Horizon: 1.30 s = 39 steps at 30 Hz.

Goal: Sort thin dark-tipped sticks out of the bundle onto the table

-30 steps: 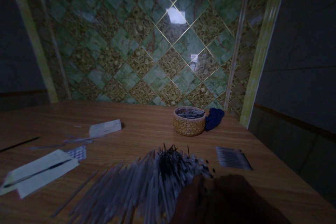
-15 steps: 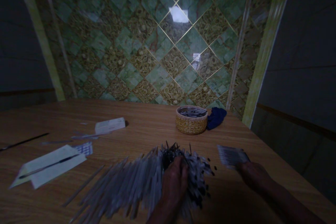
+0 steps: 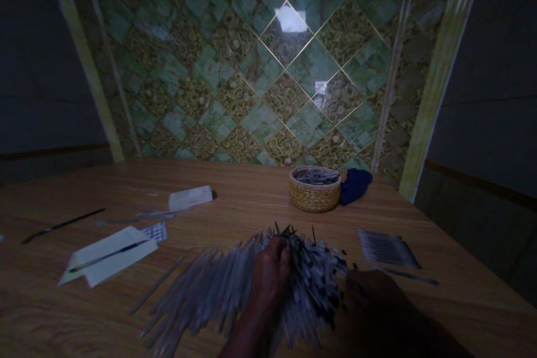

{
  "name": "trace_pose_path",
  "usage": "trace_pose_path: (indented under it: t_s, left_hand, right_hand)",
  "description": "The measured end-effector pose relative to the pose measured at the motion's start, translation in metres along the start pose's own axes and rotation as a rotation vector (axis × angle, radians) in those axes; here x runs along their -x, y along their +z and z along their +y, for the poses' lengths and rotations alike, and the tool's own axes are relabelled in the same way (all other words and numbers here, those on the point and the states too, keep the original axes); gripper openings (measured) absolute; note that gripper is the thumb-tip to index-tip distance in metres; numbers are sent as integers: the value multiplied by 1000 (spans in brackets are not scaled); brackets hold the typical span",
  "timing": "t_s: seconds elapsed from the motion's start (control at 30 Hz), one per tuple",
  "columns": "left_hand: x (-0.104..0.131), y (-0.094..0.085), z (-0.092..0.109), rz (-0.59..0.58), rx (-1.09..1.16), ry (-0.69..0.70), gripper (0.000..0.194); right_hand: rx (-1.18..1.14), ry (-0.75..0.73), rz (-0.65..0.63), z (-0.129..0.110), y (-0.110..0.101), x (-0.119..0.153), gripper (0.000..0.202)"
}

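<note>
The right hand (image 3: 373,286) is in deep shadow low over the bench (image 3: 243,204), just right of the pile, too dark to tell whether its fingers are together or apart. The left hand (image 3: 271,268) rests on the pile (image 3: 222,279) of clear, dark-tipped tubes, fingers curled in; I cannot tell if they are clamped on any. The pile fans out on both sides of it, dark tips bunched just past the knuckles.

Just beyond the right hand lie a lone tube (image 3: 413,276) and, past that, a neat row (image 3: 388,248) of them. Well left of the left hand is folded paper (image 3: 111,254), a dark pen (image 3: 121,250) across it, then a black rod (image 3: 62,226) further left. Farther off on that side sits a white box (image 3: 191,198).

Ahead, between the two hands' lines, a woven basket (image 3: 314,196) of tubes touches a blue cloth (image 3: 356,185). The bench, brown wood grain, runs back to a wall (image 3: 260,78) of green and brown diamond tiles catching a bright reflection, with dim grey walls at either side
</note>
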State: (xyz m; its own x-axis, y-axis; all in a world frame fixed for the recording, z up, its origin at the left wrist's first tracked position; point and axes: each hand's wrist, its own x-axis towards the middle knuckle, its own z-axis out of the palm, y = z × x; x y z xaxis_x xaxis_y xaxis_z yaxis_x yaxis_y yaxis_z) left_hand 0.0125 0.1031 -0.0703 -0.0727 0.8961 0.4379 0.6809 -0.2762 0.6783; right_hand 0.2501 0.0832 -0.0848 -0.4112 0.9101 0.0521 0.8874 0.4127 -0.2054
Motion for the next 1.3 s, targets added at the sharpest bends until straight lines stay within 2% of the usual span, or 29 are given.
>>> trace_pose_path:
  t_s: [0.1, 0.2, 0.37, 0.53, 0.63, 0.73, 0.83, 0.97, 1.07, 1.17, 1.3]
  left_hand:
    - [0, -1, 0, 0, -21, -5, 17]
    - [0, 0, 1, -5, -36, -14, 15]
    - [1, -2, 3, 0, -53, -18, 14]
    - [3, -5, 7, -1, -69, -1, 15]
    - [4, -5, 9, -18, -74, 42, 19]
    - [5, -4, 11, -38, -75, 121, 24]
    - [7, -4, 15, -69, -91, 262, 34]
    - [11, -4, 25, -86, -165, 436, 38]
    - [13, -5, 32, -76, -218, 456, 30]
    - [15, -5, 36, -64, -265, 458, 23]
    - [18, -1, 36, -46, -271, 460, 18]
  right_hand:
    - [-75, -39, -23, -32, 3, -6, 17]
    - [-99, -37, 11, -54, 3, -13, 16]
    - [-48, 32, 120, -70, 7, -33, 16]
    - [-20, 60, 138, -79, 16, -49, 17]
    - [-4, 76, 146, -82, 14, -51, 20]
    - [21, 111, 165, -80, 2, -48, 22]
    - [-7, 111, 210, -74, -14, -43, 23]
    - [-111, 37, 281, -64, -34, -35, 22]
    - [-263, -12, 329, -59, -45, -29, 23]
    - [-516, -32, 385, -56, -51, -25, 24]
    - [-840, 100, 376, -53, -53, -22, 28]
